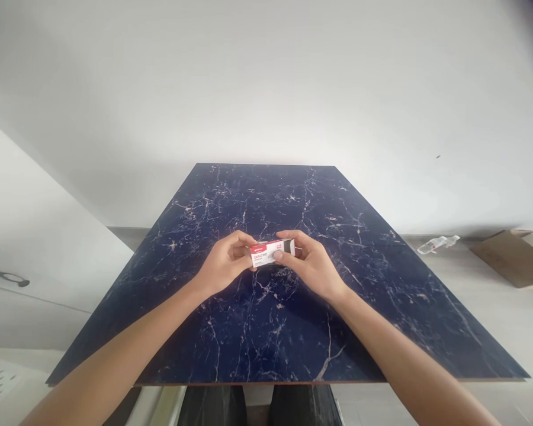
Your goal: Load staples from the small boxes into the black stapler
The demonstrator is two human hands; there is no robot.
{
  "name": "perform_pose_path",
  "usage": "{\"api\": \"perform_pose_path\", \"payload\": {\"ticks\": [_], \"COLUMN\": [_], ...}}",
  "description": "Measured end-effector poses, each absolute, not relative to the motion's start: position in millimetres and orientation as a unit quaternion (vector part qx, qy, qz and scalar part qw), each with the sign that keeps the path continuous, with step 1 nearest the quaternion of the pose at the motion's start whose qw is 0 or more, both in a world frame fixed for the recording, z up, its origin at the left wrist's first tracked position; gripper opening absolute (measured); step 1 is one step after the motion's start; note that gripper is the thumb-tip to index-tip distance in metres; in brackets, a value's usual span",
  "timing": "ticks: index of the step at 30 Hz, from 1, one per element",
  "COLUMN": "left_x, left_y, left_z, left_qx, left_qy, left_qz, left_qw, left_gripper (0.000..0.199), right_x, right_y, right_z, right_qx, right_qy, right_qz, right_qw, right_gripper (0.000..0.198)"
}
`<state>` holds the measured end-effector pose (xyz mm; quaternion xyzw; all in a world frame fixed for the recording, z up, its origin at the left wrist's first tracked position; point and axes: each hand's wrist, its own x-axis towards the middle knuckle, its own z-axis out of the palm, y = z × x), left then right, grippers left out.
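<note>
Between my two hands is a small white and red carton [262, 255] with printed lettering, held above the middle of the table. My left hand [228, 257] grips its left end, thumb in front and fingers behind. At the other end, my right hand [308, 260] presses its thumb on the printed front, with the fingers around the back and top. A dark patch shows at the carton's right end; whether that is an opening or a grey panel I cannot tell. The hands partly cover both ends.
The dark blue marbled table [266, 343] reaches to a pale wall [266, 83]. On the floor to the right lie a clear plastic bottle [437, 244] and a brown cardboard box [510, 257]. At the left stands a white door or cabinet panel with a dark handle [6, 276].
</note>
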<state>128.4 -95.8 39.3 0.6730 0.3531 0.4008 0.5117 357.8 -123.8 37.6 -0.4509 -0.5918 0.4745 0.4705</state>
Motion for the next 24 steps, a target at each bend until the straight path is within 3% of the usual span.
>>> {"api": "perform_pose_path", "payload": {"ticks": [8,13,17,19,24], "left_x": [123.9,124.1,122.6,121.4,122.3], "left_y": [-93.0,-93.5,-91.8,-90.9,-90.8], "left_z": [36.6,34.0,31.6,31.7,33.7], "left_qx": [0.615,0.658,0.637,0.628,0.614], "left_qy": [0.348,0.372,0.381,0.383,0.383], "left_qz": [0.466,0.442,0.463,0.478,0.524], "left_qw": [0.532,0.483,0.484,0.48,0.449], "left_gripper": [0.028,0.031,0.03,0.031,0.038], "right_x": [361.0,356.9,355.7,356.1,355.4], "right_y": [-122.4,-128.0,-130.6,-130.8,-130.3], "right_z": [36.5,37.2,37.9,37.8,35.8], "right_qx": [-0.477,-0.476,-0.452,-0.447,-0.459], "right_qy": [-0.573,-0.586,-0.632,-0.647,-0.634], "right_qz": [0.441,0.407,0.334,0.309,0.336], "right_qw": [0.499,0.515,0.533,0.535,0.523], "right_gripper": [0.031,0.023,0.007,0.008,0.005]}}
